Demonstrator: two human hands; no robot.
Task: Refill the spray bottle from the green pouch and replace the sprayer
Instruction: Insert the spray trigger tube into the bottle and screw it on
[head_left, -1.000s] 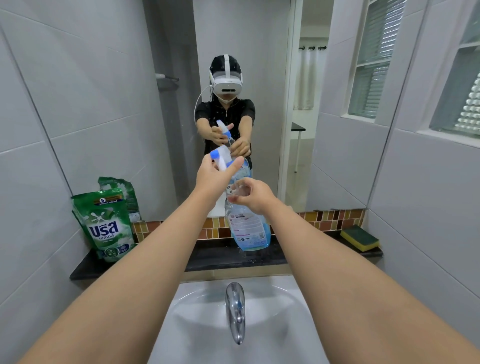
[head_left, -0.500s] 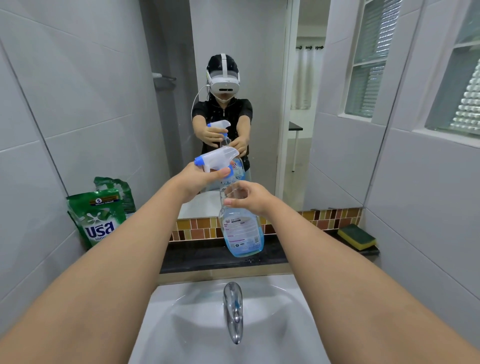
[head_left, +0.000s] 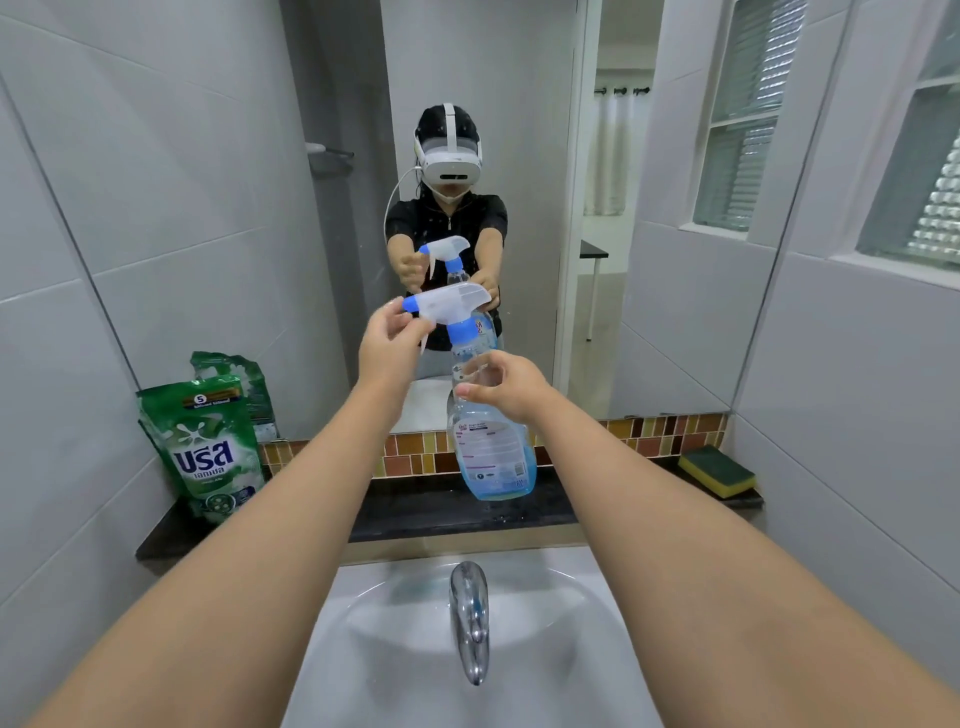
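Note:
A clear spray bottle (head_left: 493, 457) with pale blue liquid in its lower part is held above the black ledge (head_left: 415, 512). My right hand (head_left: 501, 384) grips its neck. A white sprayer (head_left: 452, 306) with a blue nozzle and blue collar sits on top of the bottle. My left hand (head_left: 389, 345) pinches the sprayer's front end near the nozzle. The green pouch (head_left: 208, 452) stands upright at the left end of the ledge, leaning against the wall.
A white sink (head_left: 467, 649) with a chrome tap (head_left: 470, 618) lies just below. A yellow-green sponge (head_left: 717, 470) rests at the ledge's right end. The mirror (head_left: 467, 156) behind reflects the person and the bottle. Tiled walls close in on both sides.
The sprayer head has turned so its nozzle points left, and my left hand has shifted from over the top to its front end. The bottle stays in my right hand.

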